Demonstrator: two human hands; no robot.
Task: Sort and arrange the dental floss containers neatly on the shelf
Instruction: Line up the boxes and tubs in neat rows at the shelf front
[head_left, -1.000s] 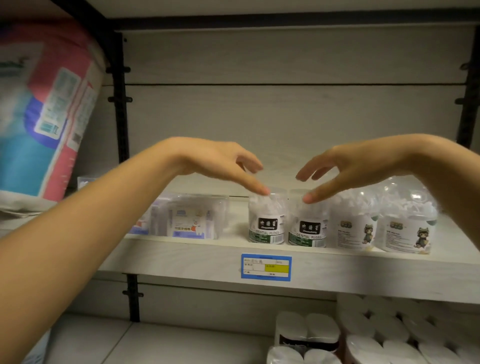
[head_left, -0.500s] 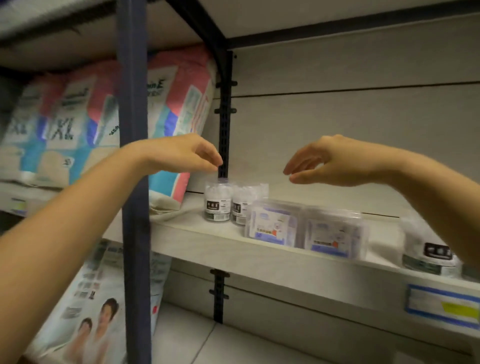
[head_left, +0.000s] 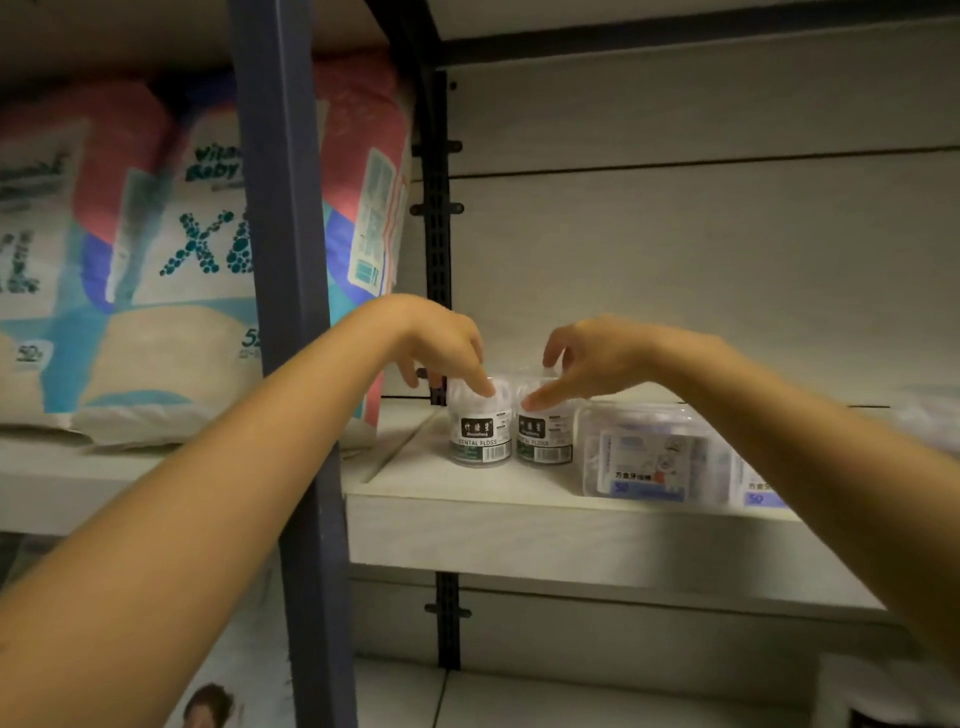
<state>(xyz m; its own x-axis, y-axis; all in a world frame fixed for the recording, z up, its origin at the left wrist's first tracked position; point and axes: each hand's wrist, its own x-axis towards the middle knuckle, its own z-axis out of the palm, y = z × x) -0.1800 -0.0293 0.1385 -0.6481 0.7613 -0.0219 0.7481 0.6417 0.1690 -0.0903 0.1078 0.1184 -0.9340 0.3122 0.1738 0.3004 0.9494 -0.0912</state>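
The diaper packs (head_left: 171, 249) at far left lean over their own shelf, and the dark upright post (head_left: 283, 291) hides part of their print as well as a stretch of the left forearm.

Just right of the post, the left hand (head_left: 441, 351) arches over the left floss jar (head_left: 478, 431), with one fingertip on the lid. The right hand (head_left: 589, 358) does the same on the right floss jar (head_left: 545, 434). Both sets of fingers are curved narrowly over the tops, but I cannot tell whether either hand really grips its jar or only touches it.

The two jars stand upright and touching, near the left end of the shelf (head_left: 519, 535) and set back from its front edge. That closeness is the main risk, in my view: lifting or sliding one by its cap could drag or tip the other, and a light hold on smooth plastic may slip.

The clear boxes (head_left: 649, 460) sit just beside the right jar, so a push to the right would knock into them. The right forearm cuts off the second box, and the pale shape at the far right edge is too blurred to name.
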